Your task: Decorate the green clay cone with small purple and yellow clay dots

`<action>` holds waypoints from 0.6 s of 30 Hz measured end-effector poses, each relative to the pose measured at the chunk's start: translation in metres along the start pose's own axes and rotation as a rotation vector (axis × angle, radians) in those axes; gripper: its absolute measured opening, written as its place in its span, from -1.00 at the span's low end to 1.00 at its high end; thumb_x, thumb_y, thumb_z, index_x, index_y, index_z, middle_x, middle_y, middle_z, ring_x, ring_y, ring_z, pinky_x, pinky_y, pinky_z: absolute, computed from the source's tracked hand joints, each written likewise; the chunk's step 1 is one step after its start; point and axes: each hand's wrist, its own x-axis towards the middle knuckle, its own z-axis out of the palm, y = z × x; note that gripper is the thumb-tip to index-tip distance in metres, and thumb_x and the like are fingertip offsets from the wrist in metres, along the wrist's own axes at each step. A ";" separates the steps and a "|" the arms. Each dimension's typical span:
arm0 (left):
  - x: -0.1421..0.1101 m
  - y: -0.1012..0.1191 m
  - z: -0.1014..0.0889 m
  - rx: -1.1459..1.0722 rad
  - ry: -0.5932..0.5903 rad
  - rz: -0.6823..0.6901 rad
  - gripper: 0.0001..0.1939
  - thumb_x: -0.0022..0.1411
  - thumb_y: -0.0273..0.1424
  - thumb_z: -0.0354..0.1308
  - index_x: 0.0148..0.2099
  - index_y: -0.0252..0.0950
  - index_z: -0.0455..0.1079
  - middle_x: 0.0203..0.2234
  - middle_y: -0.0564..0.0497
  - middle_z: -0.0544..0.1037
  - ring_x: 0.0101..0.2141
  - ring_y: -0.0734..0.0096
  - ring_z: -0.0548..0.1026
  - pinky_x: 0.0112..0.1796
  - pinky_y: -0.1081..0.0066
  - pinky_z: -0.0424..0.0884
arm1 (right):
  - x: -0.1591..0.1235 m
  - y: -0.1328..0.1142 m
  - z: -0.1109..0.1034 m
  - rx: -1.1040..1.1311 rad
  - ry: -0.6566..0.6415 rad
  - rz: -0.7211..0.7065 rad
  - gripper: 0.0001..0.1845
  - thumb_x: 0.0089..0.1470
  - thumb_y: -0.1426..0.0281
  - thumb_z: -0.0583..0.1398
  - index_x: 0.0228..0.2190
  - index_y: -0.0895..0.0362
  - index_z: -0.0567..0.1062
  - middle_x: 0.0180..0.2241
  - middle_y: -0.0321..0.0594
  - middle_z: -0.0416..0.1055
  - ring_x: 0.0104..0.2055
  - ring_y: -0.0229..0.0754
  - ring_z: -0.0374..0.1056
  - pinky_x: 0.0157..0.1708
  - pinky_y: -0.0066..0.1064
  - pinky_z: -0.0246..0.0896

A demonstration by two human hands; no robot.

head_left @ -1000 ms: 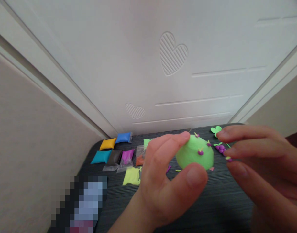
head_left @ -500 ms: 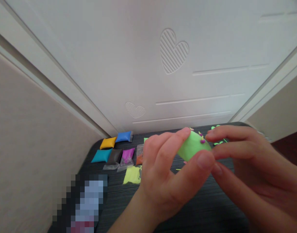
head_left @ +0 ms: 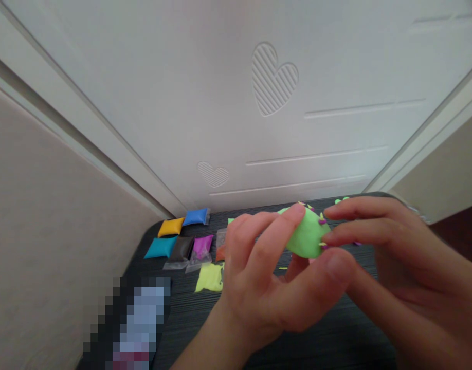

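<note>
My left hand (head_left: 267,288) grips a light green clay dome (head_left: 306,237) between thumb and fingers, above a dark table (head_left: 336,334). Small purple and yellow bits stick out of the dome. My right hand (head_left: 398,267) comes in from the right, its fingertips pressed against the dome's right side; whether they pinch anything I cannot make out. A green clay leaf shape (head_left: 342,200) shows just behind my right fingers.
Small bags of clay lie at the table's back left: orange (head_left: 171,226), blue (head_left: 196,217), teal (head_left: 161,248), black (head_left: 182,248), magenta (head_left: 202,245) and yellow (head_left: 210,277). A pixelated object (head_left: 133,324) sits at the front left. A white door with heart reliefs stands behind.
My left hand has turned the green dome and lifted it slightly. My right hand has closed in from the right onto the dome, covering the purple grape piece on the table.
</note>
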 end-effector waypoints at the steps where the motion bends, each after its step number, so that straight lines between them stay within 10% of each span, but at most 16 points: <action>1: 0.000 0.000 0.000 0.004 0.004 0.008 -0.48 -0.15 -0.53 0.29 -0.11 -0.12 0.24 -0.13 -0.04 0.37 -0.26 0.25 0.43 -0.34 0.16 0.43 | 0.000 0.000 0.000 0.004 -0.006 0.010 -0.80 -0.07 0.48 0.18 -0.32 0.04 0.41 -0.18 -0.31 0.31 -0.11 -0.31 0.25 -0.14 -0.55 0.15; 18: -0.002 0.002 -0.001 -0.018 -0.064 -0.024 -0.49 -0.12 -0.55 0.27 -0.11 -0.11 0.24 -0.06 -0.01 0.33 -0.17 0.26 0.39 -0.25 0.15 0.41 | 0.001 0.000 -0.002 0.059 -0.041 0.081 -0.81 -0.09 0.48 0.19 -0.34 0.05 0.40 -0.19 -0.30 0.31 -0.12 -0.27 0.26 -0.18 -0.49 0.20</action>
